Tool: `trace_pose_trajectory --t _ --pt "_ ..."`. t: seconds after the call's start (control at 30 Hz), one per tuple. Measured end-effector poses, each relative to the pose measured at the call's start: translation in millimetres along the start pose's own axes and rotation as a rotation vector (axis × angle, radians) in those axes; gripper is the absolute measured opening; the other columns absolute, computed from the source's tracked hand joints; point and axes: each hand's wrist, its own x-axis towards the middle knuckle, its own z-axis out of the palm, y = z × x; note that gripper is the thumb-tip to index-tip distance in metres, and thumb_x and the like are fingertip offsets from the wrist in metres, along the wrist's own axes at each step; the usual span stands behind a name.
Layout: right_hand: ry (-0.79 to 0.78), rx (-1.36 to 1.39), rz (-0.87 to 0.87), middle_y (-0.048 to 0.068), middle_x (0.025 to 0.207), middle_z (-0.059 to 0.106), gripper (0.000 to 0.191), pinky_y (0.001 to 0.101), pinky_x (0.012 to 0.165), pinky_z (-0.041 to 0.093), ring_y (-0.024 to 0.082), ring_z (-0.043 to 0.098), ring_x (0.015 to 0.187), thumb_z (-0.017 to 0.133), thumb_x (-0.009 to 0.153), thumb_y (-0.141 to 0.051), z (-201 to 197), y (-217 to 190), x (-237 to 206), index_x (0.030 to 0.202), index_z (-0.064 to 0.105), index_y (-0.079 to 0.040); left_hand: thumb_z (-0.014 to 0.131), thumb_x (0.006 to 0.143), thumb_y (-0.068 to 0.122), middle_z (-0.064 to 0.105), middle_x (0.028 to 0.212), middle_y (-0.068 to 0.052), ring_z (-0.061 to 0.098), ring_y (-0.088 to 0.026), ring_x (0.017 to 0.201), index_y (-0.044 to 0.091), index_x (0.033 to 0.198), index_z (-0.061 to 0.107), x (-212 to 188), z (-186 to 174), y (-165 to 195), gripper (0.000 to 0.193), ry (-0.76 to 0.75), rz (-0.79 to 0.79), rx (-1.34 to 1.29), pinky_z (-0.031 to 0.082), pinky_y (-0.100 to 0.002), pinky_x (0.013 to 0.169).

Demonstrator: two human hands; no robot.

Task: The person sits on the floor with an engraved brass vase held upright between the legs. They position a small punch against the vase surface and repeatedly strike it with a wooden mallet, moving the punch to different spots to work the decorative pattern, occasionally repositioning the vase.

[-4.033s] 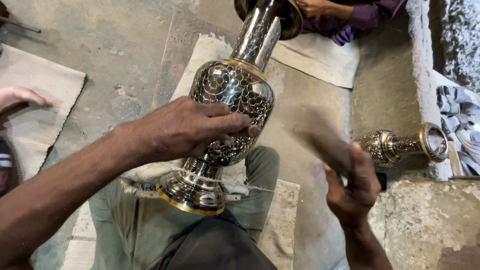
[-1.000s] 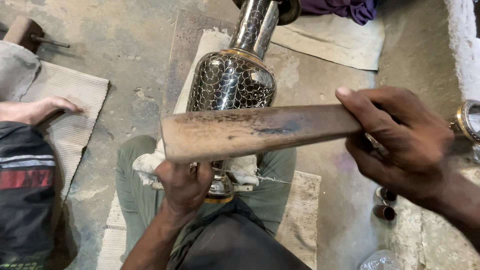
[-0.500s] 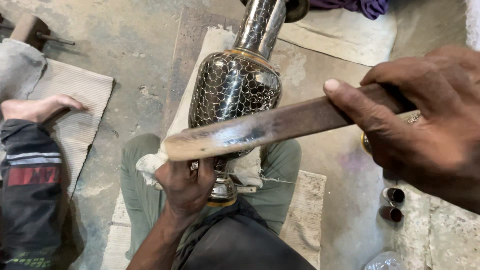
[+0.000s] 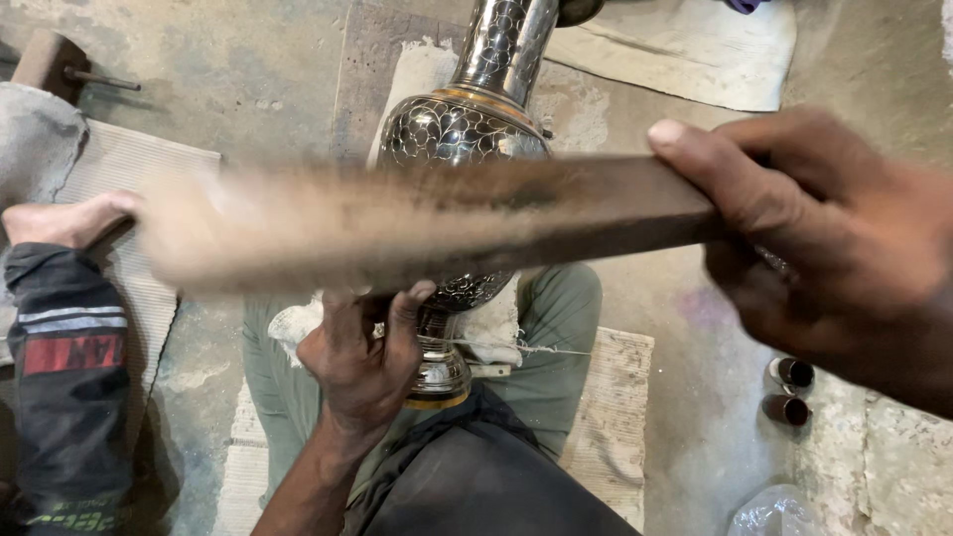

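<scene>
- Head view: engraved metal vase (image 4: 459, 134) lying across lap, neck pointing away; left hand (image 4: 359, 355) clamped round narrow stem above foot.
- Right hand (image 4: 829, 238) closed on wooden bat (image 4: 417, 226), blurred, crossing vase body.
- Advisable: firm stem grip, flat strikes.
- Tight leftward: another person's foot (image 4: 62, 218) near bat tip. Small cylinders (image 4: 789, 389) on floor, right.

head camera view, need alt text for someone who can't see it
Seen from above, a seated person's right hand grips a long wooden bar, blurred, across an engraved silver metal vase, while the left hand holds the vase's foot in the lap. Another person's bare foot rests on a mat at left.
</scene>
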Motion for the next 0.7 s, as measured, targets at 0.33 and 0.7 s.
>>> trace_pose_trajectory --t 0.33,0.7 --pt "0.0 -0.029 -0.021 0.012 0.085 0.063 0.057 0.0388 0.057 0.053 0.02 0.06 0.064 0.069 0.085 0.001 7.6 4.5 -4.2 0.141 0.057 -0.007 0.07 0.104 0.004 0.075 0.099 -0.011 0.075 -0.014 0.08 -0.002 0.131 0.055 -3.0 -4.9 1.0 0.032 0.004 0.079 0.068 0.063 -0.025 0.062" --pt "0.081 -0.152 -0.191 0.02 0.086 0.065 0.051 0.047 0.061 0.056 0.03 0.064 0.068 0.073 0.09 -0.001 10.4 11.3 -3.0 0.139 0.058 -0.001 0.074 0.1 0.004 0.075 0.093 -0.011 0.071 -0.012 0.068 -0.002 0.131 0.055 -7.8 -9.3 -6.4 0.036 -0.002 0.066 0.098 0.056 -0.029 0.055"
